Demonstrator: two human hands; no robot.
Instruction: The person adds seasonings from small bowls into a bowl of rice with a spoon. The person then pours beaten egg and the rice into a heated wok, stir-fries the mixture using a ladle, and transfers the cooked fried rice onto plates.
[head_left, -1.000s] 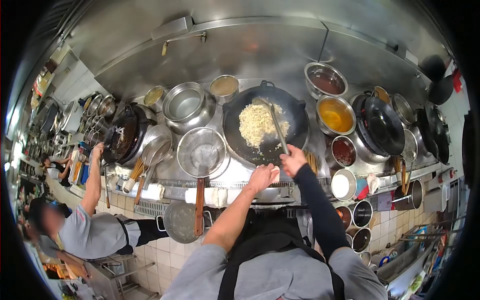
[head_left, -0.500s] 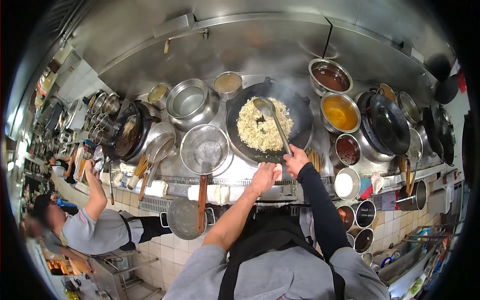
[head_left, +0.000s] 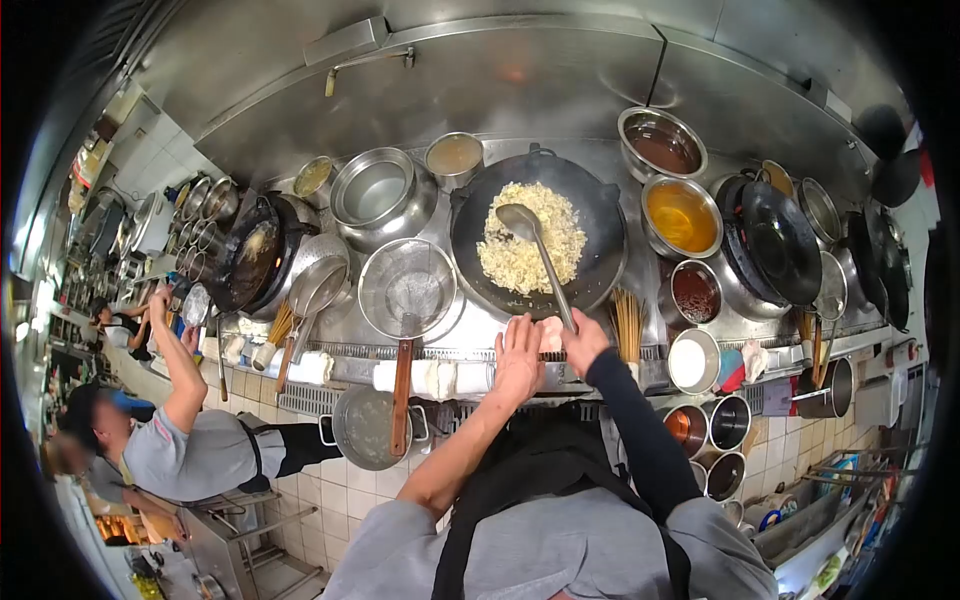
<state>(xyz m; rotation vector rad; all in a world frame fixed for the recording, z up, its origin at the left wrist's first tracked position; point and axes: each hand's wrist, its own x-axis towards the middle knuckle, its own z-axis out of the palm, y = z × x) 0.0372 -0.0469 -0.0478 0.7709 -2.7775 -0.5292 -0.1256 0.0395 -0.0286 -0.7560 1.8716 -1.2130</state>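
My right hand (head_left: 585, 345) is closed around the handle of a steel ladle (head_left: 548, 262). The ladle's bowl rests on a mound of fried rice (head_left: 535, 225) with yellowish bits, inside a large black wok (head_left: 475, 270). My left hand (head_left: 519, 358) is at the wok's near edge, fingers stretched out and apart. Beside its thumb is a pale pinkish cloth (head_left: 550, 334), between my two hands; whether the thumb presses on it I cannot tell.
Left of the wok, a mesh strainer (head_left: 407, 290) with a wooden handle and a steel pot (head_left: 375, 195) stand close. Bowls of amber liquid (head_left: 682, 215) and dark sauce (head_left: 660, 142) are on the right, near another wok (head_left: 780, 245). A co-worker (head_left: 180, 440) stands at left.
My left hand has moved slightly left and its fingers have spread. The ladle has shifted a little left, and the rice is gathered into a narrower mound. Less steam shows.
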